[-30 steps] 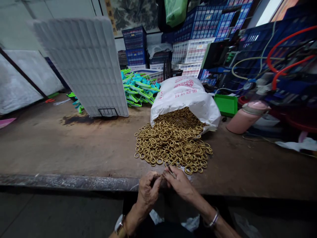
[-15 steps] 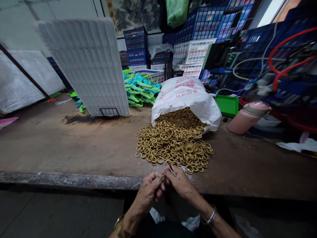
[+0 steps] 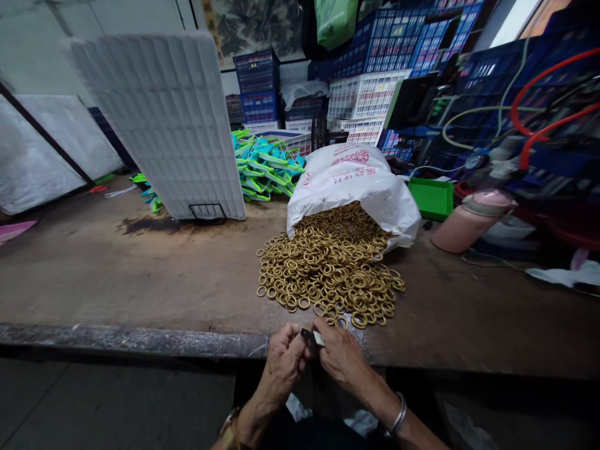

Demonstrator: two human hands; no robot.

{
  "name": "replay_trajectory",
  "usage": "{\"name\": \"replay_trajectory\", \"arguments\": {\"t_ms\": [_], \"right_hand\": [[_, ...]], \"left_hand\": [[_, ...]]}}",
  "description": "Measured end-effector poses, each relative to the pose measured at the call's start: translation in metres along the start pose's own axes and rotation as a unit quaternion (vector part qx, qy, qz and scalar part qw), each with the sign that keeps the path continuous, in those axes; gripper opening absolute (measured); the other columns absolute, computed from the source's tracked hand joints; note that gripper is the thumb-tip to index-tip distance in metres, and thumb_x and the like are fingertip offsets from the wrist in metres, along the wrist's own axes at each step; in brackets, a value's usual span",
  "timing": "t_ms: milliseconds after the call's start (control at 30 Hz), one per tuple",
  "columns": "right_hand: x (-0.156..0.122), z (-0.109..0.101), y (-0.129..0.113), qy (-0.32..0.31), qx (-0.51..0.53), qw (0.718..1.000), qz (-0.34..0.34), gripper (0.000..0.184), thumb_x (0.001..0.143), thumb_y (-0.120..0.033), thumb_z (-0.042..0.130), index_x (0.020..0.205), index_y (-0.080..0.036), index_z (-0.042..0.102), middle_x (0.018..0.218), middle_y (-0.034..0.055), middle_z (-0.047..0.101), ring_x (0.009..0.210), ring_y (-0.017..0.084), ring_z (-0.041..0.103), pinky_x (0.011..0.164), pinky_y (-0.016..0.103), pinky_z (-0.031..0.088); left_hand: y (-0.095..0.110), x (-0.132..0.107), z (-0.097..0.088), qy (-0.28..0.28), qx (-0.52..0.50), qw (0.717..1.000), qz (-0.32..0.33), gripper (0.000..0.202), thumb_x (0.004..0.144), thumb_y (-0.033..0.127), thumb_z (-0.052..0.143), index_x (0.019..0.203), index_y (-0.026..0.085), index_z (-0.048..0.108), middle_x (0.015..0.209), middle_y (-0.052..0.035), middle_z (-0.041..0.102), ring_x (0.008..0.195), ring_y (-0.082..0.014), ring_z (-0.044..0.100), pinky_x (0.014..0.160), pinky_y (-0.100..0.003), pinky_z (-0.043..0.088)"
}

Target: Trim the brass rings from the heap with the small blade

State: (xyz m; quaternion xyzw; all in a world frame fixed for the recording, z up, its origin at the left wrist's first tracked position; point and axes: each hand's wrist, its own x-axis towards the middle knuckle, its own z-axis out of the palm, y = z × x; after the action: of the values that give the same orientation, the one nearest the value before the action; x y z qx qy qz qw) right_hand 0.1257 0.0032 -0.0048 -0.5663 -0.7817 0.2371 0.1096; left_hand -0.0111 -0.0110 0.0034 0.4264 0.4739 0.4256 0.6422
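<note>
Lying between fingers (image 3: 296,347): dark-tipped tool (image 3: 313,337)

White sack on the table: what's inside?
Gold-coloured rings show in the open mouth of the sack and spill out onto the table. Deeper contents can't be seen; the sack's upper side covers them.

A white ribbed panel (image 3: 162,125) stands on the counter (image 3: 164,269). Just right of the panel lie green-and-teal plastic pieces (image 3: 265,169); stacked blue crates (image 3: 257,90) rise behind it; well rightward sit a green tray (image 3: 430,199) and pink bottle (image 3: 464,230).
</note>
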Motion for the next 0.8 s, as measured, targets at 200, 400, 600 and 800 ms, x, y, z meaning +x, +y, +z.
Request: {"name": "replay_trajectory", "arguments": {"t_ms": [200,400,600,800], "right_hand": [[0.005,-0.005,-0.006,0.022,-0.096,0.994,0.039,0.027,0.068,-0.009,0.039,0.092,-0.017,0.048,0.073,0.0054,0.063,0.066,0.018,0.057,0.053,0.025,0.024],[0.021,-0.013,-0.003,0.067,-0.148,0.983,0.083,0.024,0.071,-0.005,0.038,0.087,-0.019,0.049,0.076,0.0044,0.064,0.066,0.016,0.058,0.054,0.027,0.022],[0.038,-0.002,-0.009,0.076,-0.177,0.979,0.06,0.032,0.074,-0.013,0.045,0.106,-0.019,0.044,0.082,0.0066,0.064,0.071,0.018,0.059,0.056,0.026,0.026],[0.047,0.002,-0.007,0.061,-0.192,0.977,0.062,0.027,0.075,-0.013,0.044,0.101,-0.019,0.044,0.078,0.0061,0.064,0.071,0.02,0.059,0.056,0.026,0.026]], "left_hand": [[-0.003,-0.012,-0.006,0.005,-0.039,0.999,-0.029,0.029,0.078,0.043,0.049,0.068,0.016,0.045,0.048,0.0075,0.04,0.036,-0.0021,0.028,0.036,-0.016,0.02],[-0.008,-0.028,-0.007,-0.043,-0.159,0.985,-0.059,0.023,0.077,0.038,0.052,0.073,0.016,0.046,0.055,0.0048,0.049,0.034,-0.0019,0.032,0.033,-0.015,0.023],[-0.011,-0.018,-0.01,-0.008,-0.259,0.96,-0.105,0.025,0.075,0.037,0.056,0.071,0.014,0.047,0.072,-0.0035,0.058,0.044,-0.0049,0.044,0.036,-0.016,0.028],[-0.008,-0.014,-0.02,-0.023,-0.34,0.931,-0.131,0.019,0.073,0.033,0.057,0.082,0.016,0.052,0.068,0.0,0.056,0.049,-0.0065,0.049,0.041,-0.016,0.029]]}}
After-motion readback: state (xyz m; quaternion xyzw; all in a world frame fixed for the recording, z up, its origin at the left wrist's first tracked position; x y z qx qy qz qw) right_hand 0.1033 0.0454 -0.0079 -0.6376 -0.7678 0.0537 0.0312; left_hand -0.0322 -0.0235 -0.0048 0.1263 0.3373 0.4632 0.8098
